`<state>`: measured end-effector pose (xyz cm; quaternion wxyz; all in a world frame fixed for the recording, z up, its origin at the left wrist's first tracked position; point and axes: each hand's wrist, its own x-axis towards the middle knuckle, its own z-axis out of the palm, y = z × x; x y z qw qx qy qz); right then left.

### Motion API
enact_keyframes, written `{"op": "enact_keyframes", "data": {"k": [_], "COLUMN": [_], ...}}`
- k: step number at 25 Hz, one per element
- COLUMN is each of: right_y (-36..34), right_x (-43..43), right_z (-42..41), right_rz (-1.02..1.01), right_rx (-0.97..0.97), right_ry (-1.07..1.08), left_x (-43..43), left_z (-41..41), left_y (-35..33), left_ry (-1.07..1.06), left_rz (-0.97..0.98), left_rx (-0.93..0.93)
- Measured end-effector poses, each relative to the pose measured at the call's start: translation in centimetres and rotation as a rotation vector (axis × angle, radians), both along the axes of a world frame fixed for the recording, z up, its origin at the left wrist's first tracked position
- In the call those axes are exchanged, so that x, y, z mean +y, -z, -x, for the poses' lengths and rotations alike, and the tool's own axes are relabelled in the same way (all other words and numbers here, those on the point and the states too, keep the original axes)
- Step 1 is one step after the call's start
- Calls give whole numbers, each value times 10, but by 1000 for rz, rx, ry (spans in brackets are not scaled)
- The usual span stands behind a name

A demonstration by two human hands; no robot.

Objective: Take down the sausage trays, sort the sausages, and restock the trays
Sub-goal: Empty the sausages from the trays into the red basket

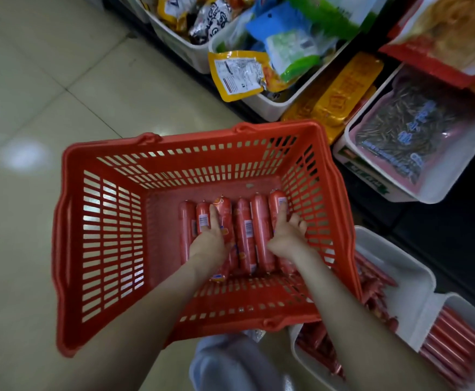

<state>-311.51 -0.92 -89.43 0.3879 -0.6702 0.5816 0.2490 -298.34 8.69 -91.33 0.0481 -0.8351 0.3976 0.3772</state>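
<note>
A red plastic shopping basket stands on the floor below me. Several thick red sausages lie side by side on its bottom, toward the right. My left hand lies on the left part of the row, fingers curled over the sausages. My right hand lies on the right end of the row, fingers curled round the outer sausages. A white tray with thin red sausages sits on the floor to the right of the basket. A second white tray holds more thin sausages at the lower right.
White shelf bins with snack packets run along the top and right, including yellow packs and a pack of seeds. The tiled floor lies to the left. My knee in pale cloth shows below the basket.
</note>
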Motion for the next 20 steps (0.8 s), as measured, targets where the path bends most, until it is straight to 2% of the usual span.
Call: {"op": "enact_keyframes", "data": {"k": [2, 6, 11, 14, 17, 20], "right_y": [1, 6, 27, 35, 38, 38], "right_x": [1, 6, 13, 17, 11, 6], "right_z": [-1, -3, -8, -22, -28, -26], "right_rz": [-37, -69, -59, -57, -122, -237], "right_rx": [-69, -78, -26, -10, -10, -118], "right_ry": [-42, -122, -145, -165, -151, -77], "left_x": [1, 5, 24, 33, 35, 44], "left_z": [-4, -14, -25, -31, -33, -39], "left_y": [4, 7, 14, 24, 29, 35], "left_ry": [10, -129, 32, 152, 137, 97], "left_rz": [-13, -18, -41, -118, -160, -145], "left_rx": [-20, -13, -183, -311, -320, -355]}}
